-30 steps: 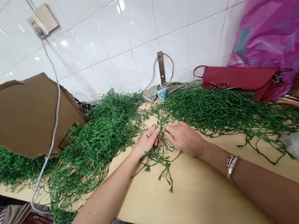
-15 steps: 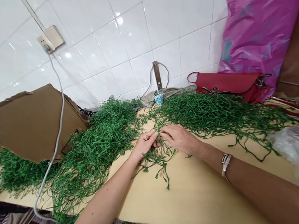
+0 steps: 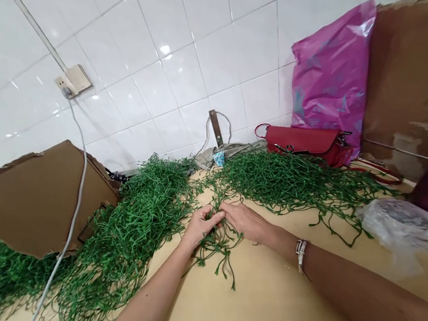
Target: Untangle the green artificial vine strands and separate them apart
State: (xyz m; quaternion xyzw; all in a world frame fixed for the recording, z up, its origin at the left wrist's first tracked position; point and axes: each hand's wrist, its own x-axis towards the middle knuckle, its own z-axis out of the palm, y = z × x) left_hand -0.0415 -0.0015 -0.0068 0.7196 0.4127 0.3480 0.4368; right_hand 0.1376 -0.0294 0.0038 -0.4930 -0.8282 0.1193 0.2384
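My left hand (image 3: 201, 227) and my right hand (image 3: 244, 221) meet over the middle of the tabletop (image 3: 272, 290). Both are closed, thumbs and fingers pinching thin green plant stems (image 3: 222, 255) with small budded tips, which look artificial. The exact pinch point is partly hidden by my fingers. Several stems stick out below and between the hands onto the table. A large tangled heap of the same stems (image 3: 138, 219) lies left of my left hand. Beyond my right hand spreads another heap (image 3: 280, 175), its stems lying more lengthwise.
A cardboard sheet (image 3: 36, 201) leans over the left heap, with a grey cable (image 3: 80, 200) running down from a wall socket (image 3: 73, 82). At the back right are a red handbag (image 3: 302, 140) and a pink plastic bag (image 3: 330, 80). A clear plastic bag (image 3: 401, 219) lies on the right.
The view has shifted, so things sit lower and further left, with more of the right side showing. Both hands stay together, with the fingers drawn closer around the stems.
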